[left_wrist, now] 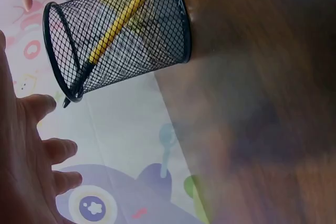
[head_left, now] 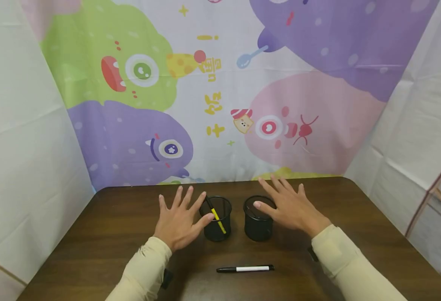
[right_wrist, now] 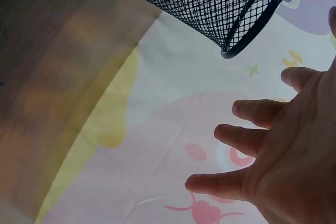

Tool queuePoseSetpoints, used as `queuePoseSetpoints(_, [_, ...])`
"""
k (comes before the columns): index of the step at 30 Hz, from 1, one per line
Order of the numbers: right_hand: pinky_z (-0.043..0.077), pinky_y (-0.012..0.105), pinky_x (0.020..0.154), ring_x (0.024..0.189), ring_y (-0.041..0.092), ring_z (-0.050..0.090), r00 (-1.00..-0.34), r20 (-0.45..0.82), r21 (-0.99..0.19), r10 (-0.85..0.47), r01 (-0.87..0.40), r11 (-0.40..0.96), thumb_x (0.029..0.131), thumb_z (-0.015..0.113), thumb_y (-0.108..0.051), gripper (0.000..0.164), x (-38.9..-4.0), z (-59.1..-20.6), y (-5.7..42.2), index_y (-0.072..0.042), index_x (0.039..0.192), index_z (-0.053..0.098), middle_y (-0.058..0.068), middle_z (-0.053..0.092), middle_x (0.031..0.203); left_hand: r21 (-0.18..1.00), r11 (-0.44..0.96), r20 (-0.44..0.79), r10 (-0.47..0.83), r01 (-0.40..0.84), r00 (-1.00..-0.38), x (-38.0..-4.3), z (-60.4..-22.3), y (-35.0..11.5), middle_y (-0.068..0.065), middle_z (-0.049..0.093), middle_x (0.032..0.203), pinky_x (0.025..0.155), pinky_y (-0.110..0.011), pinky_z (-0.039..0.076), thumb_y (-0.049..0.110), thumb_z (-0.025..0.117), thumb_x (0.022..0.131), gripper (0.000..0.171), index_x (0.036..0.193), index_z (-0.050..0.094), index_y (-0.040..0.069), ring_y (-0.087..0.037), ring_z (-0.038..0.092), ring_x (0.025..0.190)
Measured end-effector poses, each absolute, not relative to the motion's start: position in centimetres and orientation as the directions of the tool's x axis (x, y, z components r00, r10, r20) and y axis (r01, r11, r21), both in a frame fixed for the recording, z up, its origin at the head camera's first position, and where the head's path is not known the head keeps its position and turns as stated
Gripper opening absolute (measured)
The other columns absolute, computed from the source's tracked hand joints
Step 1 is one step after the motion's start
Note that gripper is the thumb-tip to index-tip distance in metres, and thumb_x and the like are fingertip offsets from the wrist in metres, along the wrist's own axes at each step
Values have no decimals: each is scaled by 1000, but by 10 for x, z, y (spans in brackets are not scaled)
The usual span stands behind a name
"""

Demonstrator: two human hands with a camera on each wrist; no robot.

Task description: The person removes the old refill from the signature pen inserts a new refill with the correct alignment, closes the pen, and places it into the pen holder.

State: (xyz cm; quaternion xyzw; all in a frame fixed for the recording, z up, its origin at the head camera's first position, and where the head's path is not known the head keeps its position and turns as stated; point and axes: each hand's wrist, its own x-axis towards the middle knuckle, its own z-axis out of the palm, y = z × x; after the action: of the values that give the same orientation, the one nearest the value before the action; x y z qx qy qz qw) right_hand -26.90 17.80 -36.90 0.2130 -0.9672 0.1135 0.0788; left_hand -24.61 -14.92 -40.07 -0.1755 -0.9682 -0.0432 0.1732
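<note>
Two round black mesh pen cups stand side by side on the dark wooden table. In the left pen cup [head_left: 211, 235] a yellow and black pen [head_left: 218, 220] leans, its dark end poking above the rim. The right pen cup [head_left: 258, 230] shows no pen in the head view. My left hand [head_left: 179, 223], fingers spread, hovers left of the left cup and holds nothing. My right hand [head_left: 290, 207] is spread too, beside and above the right cup, its thumb over the rim in the head view. A black and white marker [head_left: 248, 269] lies flat in front of the cups.
Behind the table [head_left: 103, 234] hangs a backdrop [head_left: 220, 159] printed with cartoon monsters. White cloth walls [head_left: 28, 125] flank both sides. A dark strap piece [head_left: 166, 278] sits under the left sleeve, another [head_left: 312, 254] under the right.
</note>
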Motion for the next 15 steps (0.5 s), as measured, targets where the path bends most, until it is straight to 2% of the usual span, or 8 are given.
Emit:
queuePoseSetpoints(10, [10, 81, 104, 148, 43, 18, -890, 210, -158, -405, -440, 884, 95, 31, -77, 83, -264, -367, 180, -25, 160, 25, 15, 24, 163, 45, 936, 397, 303, 348, -866, -244, -405, -145, -12, 40, 156, 110, -75, 8, 73, 29, 98, 73, 153, 44, 28, -38, 31, 145])
queuePoseSetpoints(15, [9, 80, 105, 149, 43, 18, -891, 197, -189, -408, -443, 876, 95, 31, -77, 86, -262, -366, 179, -23, 161, 24, 17, 24, 163, 45, 941, 416, 289, 337, -862, -238, -409, -146, -12, 43, 154, 110, -75, 10, 72, 31, 98, 71, 151, 46, 29, -37, 34, 144])
